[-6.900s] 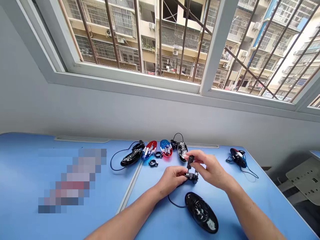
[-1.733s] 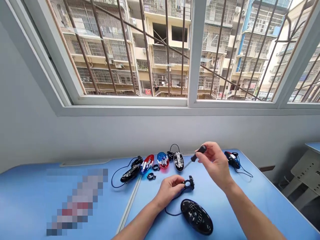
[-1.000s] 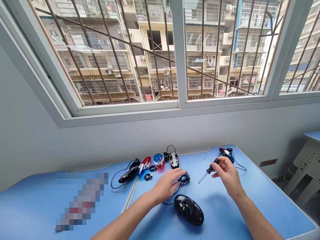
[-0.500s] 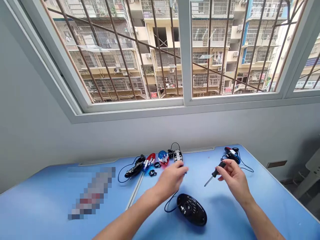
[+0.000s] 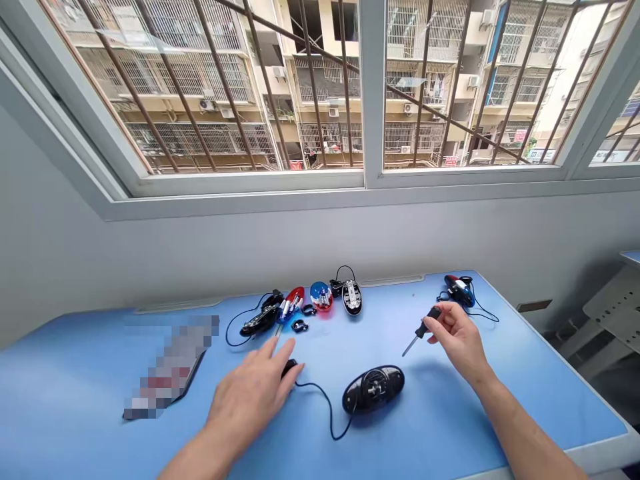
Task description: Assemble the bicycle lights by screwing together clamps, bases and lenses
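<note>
My right hand [image 5: 457, 340] pinches a screwdriver [image 5: 423, 331] by its black handle, its metal shaft pointing down and left above the table. Lower and to the left lies a glossy black oval device [image 5: 374, 389], with a round raised part at its middle. A thin black cord [image 5: 327, 400] curves from it to a small black piece [image 5: 289, 367] at my left hand [image 5: 253, 383]. That piece sits between thumb and forefinger, the other fingers stretched forward over the table. My left hand partly hides the piece, so its kind does not show.
Along the back of the blue table [image 5: 430, 440] lie a black corded device [image 5: 261, 321], a red and blue oval [image 5: 321, 297], a black and silver oval [image 5: 352, 297] and another corded device [image 5: 459, 291]. A blurred flat object [image 5: 173, 373] lies left. A barred window stands behind.
My left hand has moved left and down with the small black piece, drawing the cord out leftward. The black oval device has turned. My right hand still holds the screwdriver.
</note>
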The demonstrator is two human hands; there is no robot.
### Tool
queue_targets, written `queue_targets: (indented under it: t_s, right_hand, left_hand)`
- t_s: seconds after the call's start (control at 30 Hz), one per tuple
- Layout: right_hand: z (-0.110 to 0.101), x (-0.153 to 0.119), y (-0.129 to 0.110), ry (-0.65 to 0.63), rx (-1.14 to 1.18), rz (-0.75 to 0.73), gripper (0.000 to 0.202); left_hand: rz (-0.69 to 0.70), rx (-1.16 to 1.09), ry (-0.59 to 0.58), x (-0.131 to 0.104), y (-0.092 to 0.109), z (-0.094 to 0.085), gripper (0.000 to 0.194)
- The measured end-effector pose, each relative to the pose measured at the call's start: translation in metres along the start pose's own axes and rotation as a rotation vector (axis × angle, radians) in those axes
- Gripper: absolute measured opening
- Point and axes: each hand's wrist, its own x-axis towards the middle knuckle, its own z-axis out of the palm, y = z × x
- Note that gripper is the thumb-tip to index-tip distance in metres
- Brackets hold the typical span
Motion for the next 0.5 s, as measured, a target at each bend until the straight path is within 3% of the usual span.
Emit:
queue_targets:
  t_s: [0.07,0.1,0.17,0.27,0.4,0.5]
  right_hand:
    - [0.001,0.001,0.002,0.013,-0.006,-0.005,0.035]
    - [0.001,0.002,0.003,0.020,-0.009,-0.008,0.035]
    - [0.001,0.003,0.004,0.033,-0.021,-0.010,0.036]
    - [0.001,0.003,0.006,0.052,-0.047,-0.008,0.035]
    - [0.001,0.003,0.006,0.060,-0.068,-0.006,0.035]
    - [0.003,0.002,0.007,0.049,-0.078,0.008,0.035]
  left_hand:
    - [0.197,-0.174,0.143,-0.005,0.010,-0.002,0.050]
    - [0.301,-0.290,0.141,-0.008,0.016,0.000,0.059]
    - [0.413,-0.487,0.030,-0.012,0.034,0.010,0.078]
    - [0.438,-0.640,-0.165,-0.013,0.061,0.033,0.089]
    - [0.515,-0.717,-0.179,-0.008,0.079,0.055,0.082]
    - [0.553,-0.727,-0.139,-0.003,0.080,0.056,0.065]
